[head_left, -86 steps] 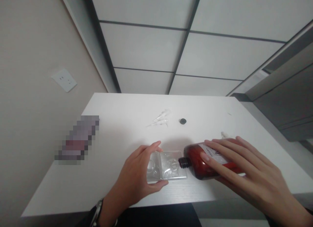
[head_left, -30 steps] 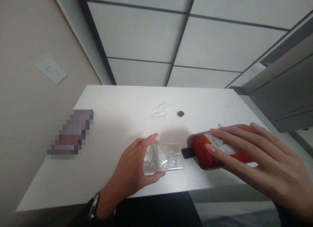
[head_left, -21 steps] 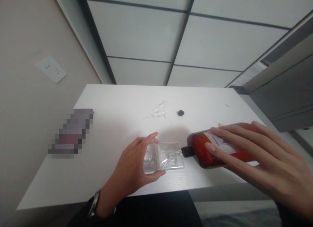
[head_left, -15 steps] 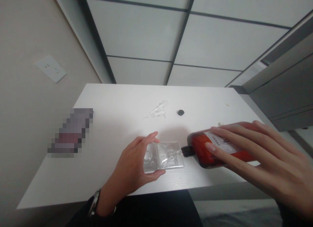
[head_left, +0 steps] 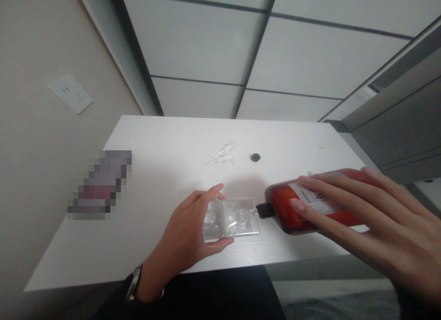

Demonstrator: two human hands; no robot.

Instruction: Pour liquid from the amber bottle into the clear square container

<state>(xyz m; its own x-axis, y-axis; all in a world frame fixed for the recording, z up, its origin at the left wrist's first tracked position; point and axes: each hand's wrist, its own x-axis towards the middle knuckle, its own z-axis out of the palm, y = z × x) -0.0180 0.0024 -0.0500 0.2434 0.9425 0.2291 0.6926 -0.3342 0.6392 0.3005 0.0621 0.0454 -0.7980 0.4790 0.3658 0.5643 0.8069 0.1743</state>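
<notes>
My left hand [head_left: 193,223] grips the left part of a clear plastic case [head_left: 237,223], fingers on its far edge and thumb on its near edge. The case lies opened out, with a round raised ring in each half. My right hand [head_left: 372,214] is wrapped over a reddish-brown bottle [head_left: 289,209] with a white label, tipped on its side. Its black threaded neck points left, at the right edge of the case, and clear liquid shows between the mouth and the case. The bottle's underside and far end are partly hidden by my hand.
A small black cap [head_left: 255,157] lies on the white table [head_left: 165,140] behind the case. Several clear plastic droppers [head_left: 222,155] are to its left. A blurred-out flat object [head_left: 103,182] rests at the table's left edge. A wall socket [head_left: 70,94] is on the left.
Hardly anything differs. The whole view has shifted slightly, while both hands keep their holds and the bottle stays tipped toward the case.
</notes>
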